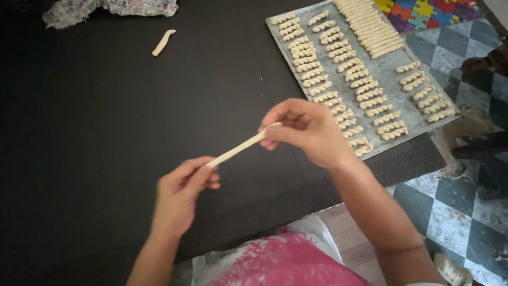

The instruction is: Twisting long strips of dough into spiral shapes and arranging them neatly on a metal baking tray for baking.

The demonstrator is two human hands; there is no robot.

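Dough strip (241, 146) stretched between left hand (182, 193); right hand (307, 130)

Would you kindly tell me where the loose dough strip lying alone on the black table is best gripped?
Probably at its middle, from above, pinching across its width: the loose dough strip lies flat and slightly curved on the black table, with both long sides free.
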